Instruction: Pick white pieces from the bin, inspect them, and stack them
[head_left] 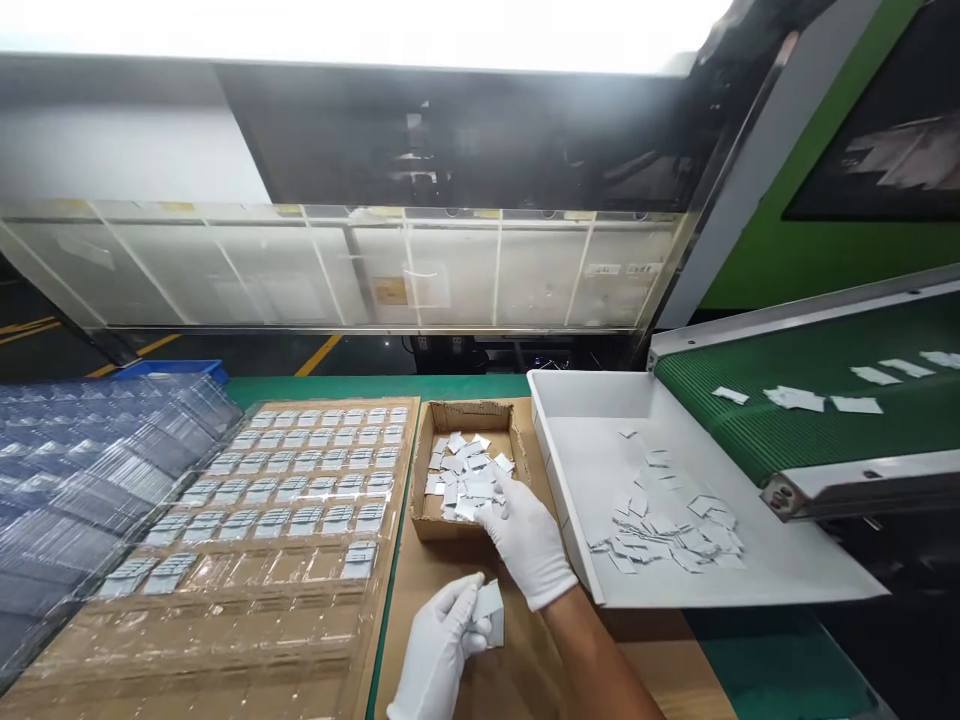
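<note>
My left hand [448,640], in a white glove, is closed on a small stack of thin white rectangular plates [491,612] above the cardboard-covered table. My right hand [527,535], also gloved in white, reaches over the near right side of a shallow cardboard box [457,530]. Its thumb and forefinger stretch out, a little apart, at a loose pile of similar white plates [465,475] in that box. Whether a plate lies between those fingertips is hard to make out.
Left of the box lies a clear plastic tray [300,620] with rows of plate stacks [322,460]. Stacked clear trays [97,480] stand farther left. At right, a white bin [780,585] holds scattered plates [675,540] below a green conveyor belt [787,440] carrying several more.
</note>
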